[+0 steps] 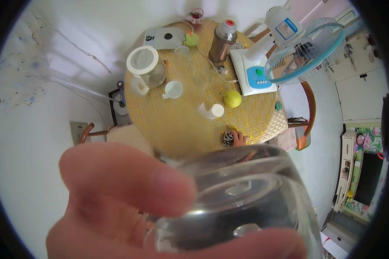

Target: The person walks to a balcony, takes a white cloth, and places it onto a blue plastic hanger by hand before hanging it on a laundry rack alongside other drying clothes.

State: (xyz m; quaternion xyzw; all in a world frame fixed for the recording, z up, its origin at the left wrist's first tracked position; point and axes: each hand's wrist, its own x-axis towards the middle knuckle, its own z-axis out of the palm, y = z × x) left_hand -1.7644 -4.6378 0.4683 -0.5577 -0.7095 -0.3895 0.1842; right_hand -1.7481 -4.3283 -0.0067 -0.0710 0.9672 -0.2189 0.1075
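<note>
My left hand [116, 185] is closed around a clear drinking glass [246, 190], raised very close to the head camera. The glass is tilted, and its thick round base shows; a little clear liquid or glare shows inside, I cannot tell which. Beyond it, at the near edge of the round table, the fingers of my right hand [239, 138] are curled against a small black-and-white striped thing [228, 138]. The glass hides the rest of that hand. A white cylindrical roll or cup [217, 111] lies near it, with a yellow-green round fruit [232, 99] to the right.
On the patterned tablecloth [160, 116] stand a glass kettle with white lid [143, 59], a white mug [174, 90] and a thermos [222, 41]. A white-and-blue fan [255, 75] leans over the right side. Behind is a flat kettle base [164, 38]. Wooden chairs [309, 108] flank the table.
</note>
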